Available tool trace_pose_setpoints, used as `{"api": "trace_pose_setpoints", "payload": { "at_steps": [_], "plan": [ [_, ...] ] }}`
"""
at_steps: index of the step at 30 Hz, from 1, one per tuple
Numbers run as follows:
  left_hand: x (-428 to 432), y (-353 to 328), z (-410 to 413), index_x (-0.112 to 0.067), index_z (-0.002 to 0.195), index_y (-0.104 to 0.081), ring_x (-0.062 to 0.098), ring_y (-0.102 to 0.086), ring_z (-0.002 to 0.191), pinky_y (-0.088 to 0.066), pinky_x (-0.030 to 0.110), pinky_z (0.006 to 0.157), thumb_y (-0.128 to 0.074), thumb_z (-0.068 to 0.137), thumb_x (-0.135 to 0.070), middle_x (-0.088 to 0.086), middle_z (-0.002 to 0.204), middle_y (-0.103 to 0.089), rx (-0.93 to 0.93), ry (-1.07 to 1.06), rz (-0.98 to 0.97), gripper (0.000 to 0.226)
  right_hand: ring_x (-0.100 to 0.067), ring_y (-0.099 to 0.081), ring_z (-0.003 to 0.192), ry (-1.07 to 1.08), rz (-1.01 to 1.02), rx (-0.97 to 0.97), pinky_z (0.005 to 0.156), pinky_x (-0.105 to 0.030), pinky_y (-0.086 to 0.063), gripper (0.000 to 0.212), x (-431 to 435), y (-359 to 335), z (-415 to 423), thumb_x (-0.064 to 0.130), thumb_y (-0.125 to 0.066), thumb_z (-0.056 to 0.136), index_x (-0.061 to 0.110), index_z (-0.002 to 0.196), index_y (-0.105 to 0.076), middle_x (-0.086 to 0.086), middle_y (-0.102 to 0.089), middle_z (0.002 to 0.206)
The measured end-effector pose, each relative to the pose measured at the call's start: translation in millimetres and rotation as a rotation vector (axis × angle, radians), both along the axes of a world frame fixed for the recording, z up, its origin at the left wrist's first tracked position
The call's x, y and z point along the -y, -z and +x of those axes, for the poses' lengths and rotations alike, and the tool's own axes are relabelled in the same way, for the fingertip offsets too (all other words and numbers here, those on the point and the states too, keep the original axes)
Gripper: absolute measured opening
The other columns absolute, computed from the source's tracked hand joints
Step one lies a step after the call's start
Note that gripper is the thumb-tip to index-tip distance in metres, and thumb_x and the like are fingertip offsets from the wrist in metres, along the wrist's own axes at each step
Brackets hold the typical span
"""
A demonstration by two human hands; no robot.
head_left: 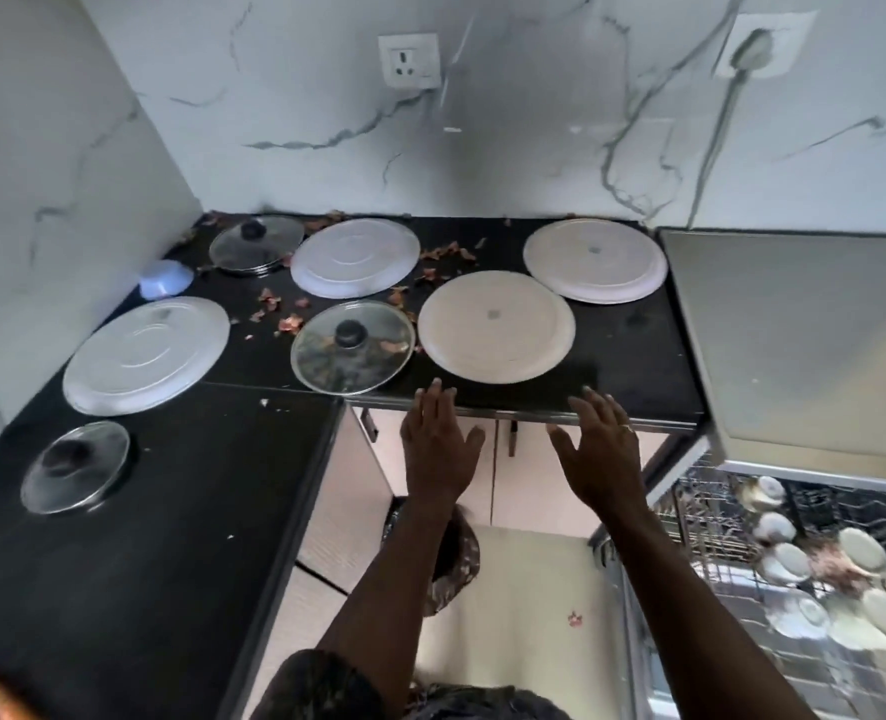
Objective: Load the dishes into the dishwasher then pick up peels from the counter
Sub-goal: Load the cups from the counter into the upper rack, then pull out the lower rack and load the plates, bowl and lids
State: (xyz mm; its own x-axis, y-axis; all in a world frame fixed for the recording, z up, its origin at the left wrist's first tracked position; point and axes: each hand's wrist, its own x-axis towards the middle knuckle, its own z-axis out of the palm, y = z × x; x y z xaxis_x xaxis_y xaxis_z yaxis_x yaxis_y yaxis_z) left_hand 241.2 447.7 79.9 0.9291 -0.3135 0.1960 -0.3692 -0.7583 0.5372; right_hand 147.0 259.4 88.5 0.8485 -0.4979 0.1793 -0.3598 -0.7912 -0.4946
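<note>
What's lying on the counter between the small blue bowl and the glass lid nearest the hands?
In the head view, only scattered reddish peels on bare black counter lie between the blue bowl and that glass lid.

I see soft, even light with a dull sheen on the black counter (633, 350). Wide-angle bending curves the edges; motion blur smears both hands and the dishwasher rack (815, 574).

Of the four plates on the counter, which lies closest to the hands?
The cream plate at the counter's front edge, just beyond both hands' fingers. The other cream plate sits farther back right; the two white ones lie left.
</note>
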Motion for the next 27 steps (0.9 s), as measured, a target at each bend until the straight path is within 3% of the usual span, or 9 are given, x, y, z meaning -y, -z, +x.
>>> {"api": "trace_pose_setpoints", "payload": {
  "at_steps": [5, 10, 14, 17, 21, 27],
  "plan": [
    [-40, -2, 38, -0.012, 0.147, -0.046, 0.031, -0.024, 0.151, -0.022, 0.050, 0.119, -0.063, 0.092, -0.046, 0.009, 0.159, -0.036, -0.014, -0.032, 0.018, 0.067, -0.034, -0.034, 0.145, -0.053, 0.010, 0.024, 0.116, -0.051, -0.034, 0.052, -41, -5, 56, 0.040, -0.063, 0.096, 0.011, 0.138, -0.057, -0.012, -0.049, 0.151],
    [-86, -1, 65, -0.010, 0.147, -0.041, 0.034, -0.027, 0.149, -0.029, 0.054, 0.117, -0.062, 0.091, -0.048, 0.012, 0.157, -0.038, 0.034, -0.104, 0.021, 0.071, -0.031, -0.031, 0.147, -0.158, 0.055, 0.020, 0.117, -0.050, -0.033, 0.052, -105, -2, 108, 0.042, -0.062, 0.096, 0.014, 0.140, -0.055, -0.007, -0.044, 0.155],
    [-122, 2, 80, -0.014, 0.147, -0.042, 0.030, -0.023, 0.151, -0.027, 0.051, 0.119, -0.045, 0.091, -0.058, 0.005, 0.160, -0.034, -0.001, -0.256, 0.012, 0.071, -0.027, -0.031, 0.147, -0.302, 0.067, 0.021, 0.115, -0.047, -0.032, 0.051, -148, -8, 149, 0.037, -0.066, 0.094, 0.017, 0.139, -0.055, -0.003, -0.045, 0.154],
    [-147, -2, 91, -0.018, 0.144, -0.045, 0.027, -0.017, 0.153, -0.021, 0.052, 0.122, -0.061, 0.089, -0.050, 0.001, 0.160, -0.033, -0.049, -0.376, -0.015, 0.065, -0.031, -0.038, 0.143, -0.433, 0.107, 0.069, 0.111, -0.050, -0.037, 0.051, -170, -8, 183, 0.041, -0.062, 0.092, 0.014, 0.135, -0.057, -0.006, -0.050, 0.149],
    [-175, -11, 99, -0.023, 0.147, -0.039, 0.022, -0.007, 0.155, -0.012, 0.046, 0.125, -0.059, 0.091, -0.051, -0.003, 0.165, -0.024, -0.102, -0.520, 0.034, 0.065, -0.034, -0.040, 0.140, -0.631, 0.119, 0.030, 0.112, -0.052, -0.037, 0.057, -195, -5, 223, 0.048, -0.048, 0.090, 0.010, 0.131, -0.060, -0.012, -0.051, 0.147],
    [-197, -28, 103, -0.025, 0.149, -0.040, 0.020, -0.005, 0.155, -0.009, 0.041, 0.126, -0.059, 0.093, -0.050, -0.005, 0.166, -0.020, -0.133, -0.784, 0.011, 0.064, -0.033, -0.033, 0.145, -0.874, 0.133, 0.014, 0.115, -0.055, -0.033, 0.050, -216, -25, 270, 0.031, -0.063, 0.096, 0.010, 0.140, -0.052, -0.015, -0.046, 0.152]
  ]
}}
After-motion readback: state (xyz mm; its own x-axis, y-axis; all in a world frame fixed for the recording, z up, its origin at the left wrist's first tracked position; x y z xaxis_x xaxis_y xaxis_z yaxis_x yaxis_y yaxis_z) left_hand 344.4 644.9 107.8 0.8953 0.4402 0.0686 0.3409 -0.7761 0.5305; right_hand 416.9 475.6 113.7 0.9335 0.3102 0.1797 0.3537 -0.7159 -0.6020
